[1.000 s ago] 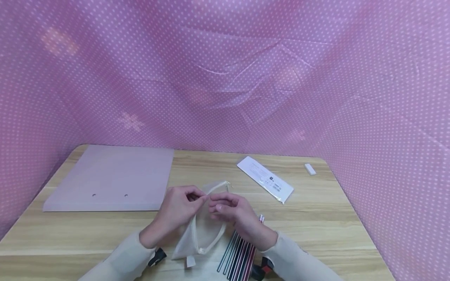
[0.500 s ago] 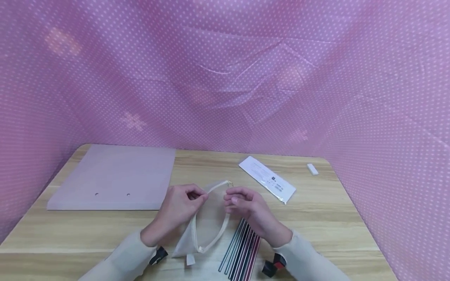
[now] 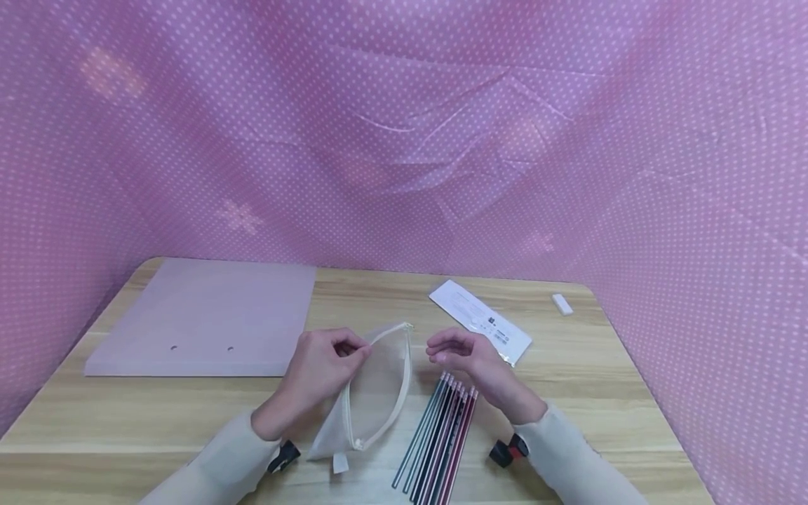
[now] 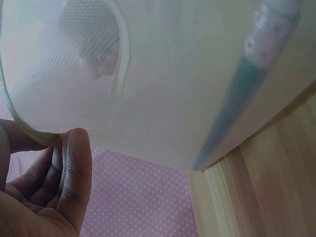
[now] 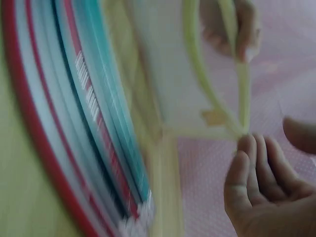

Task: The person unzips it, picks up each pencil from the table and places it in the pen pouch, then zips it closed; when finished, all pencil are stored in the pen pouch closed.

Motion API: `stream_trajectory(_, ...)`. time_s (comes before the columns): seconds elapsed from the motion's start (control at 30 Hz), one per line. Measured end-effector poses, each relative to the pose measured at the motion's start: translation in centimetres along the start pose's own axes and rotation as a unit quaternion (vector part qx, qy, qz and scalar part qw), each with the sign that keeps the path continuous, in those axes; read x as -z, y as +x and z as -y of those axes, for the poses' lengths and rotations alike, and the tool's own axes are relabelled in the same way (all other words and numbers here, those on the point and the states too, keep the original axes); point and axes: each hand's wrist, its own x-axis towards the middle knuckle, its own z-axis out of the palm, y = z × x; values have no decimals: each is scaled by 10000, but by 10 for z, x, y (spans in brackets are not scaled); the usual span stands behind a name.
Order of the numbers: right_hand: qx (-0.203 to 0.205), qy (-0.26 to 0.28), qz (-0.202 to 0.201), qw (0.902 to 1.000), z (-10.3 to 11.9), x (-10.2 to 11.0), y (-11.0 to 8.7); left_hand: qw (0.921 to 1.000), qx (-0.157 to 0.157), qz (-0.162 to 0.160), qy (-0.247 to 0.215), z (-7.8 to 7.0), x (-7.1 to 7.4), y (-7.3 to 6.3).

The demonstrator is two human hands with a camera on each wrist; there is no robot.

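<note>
My left hand [image 3: 320,366] pinches the near rim of a translucent mesh zip pouch [image 3: 332,433] between thumb and fingers, in the head view. The pouch's zipped mouth gapes, and a small white tag [image 3: 340,463] hangs from its lower corner. To the right of the pouch, my right hand [image 3: 470,359] hovers with loosely bent fingers and nothing between them. Below it, several pencils [image 3: 435,442] in green, black and red lie side by side on the table. In the left wrist view, a green pencil [image 4: 237,91] shows blurred through the pouch's wall.
A large pale board [image 3: 208,315] with two small holes lies at the left of the wooden table [image 3: 606,407]. Toward the back right are a flat white packet [image 3: 480,319] and a white eraser-like block [image 3: 562,304]. Pink dotted cloth [image 3: 404,175] walls in the table.
My right hand has drawn away from the pouch's mouth to the right, uncovering the pencils' eraser ends. My left hand keeps its pinch on the rim.
</note>
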Motion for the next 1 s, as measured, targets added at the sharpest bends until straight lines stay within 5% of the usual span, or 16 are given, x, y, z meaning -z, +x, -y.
stream_trajectory(0.07,188,-854,384,9954,-5,2,3,10000,5,-12,4,0,0,0)
stream_trajectory(0.2,630,-2152,1497,9630,-15,4,6,10000,45,27,-29,0,0,0)
stream_trajectory(0.3,750,-2486,2291,9381,-21,3,6,9999,43,78,-60,-1,0,-1)
stream_trajectory(0.4,719,-2554,2741,9244,-24,2,6,10000,26,80,-54,-1,0,-1)
stream_trajectory(0.63,757,-2706,3030,9106,-24,1,8,9999,57,66,-72,-2,0,-2)
stream_trajectory(0.87,1357,-3634,3377,8576,-23,-5,10,10000,-6,46,-62,-2,0,-2)
stream_trajectory(1.0,1579,-3916,3436,8388,-22,-10,12,10000,-15,27,-70,-2,0,-2)
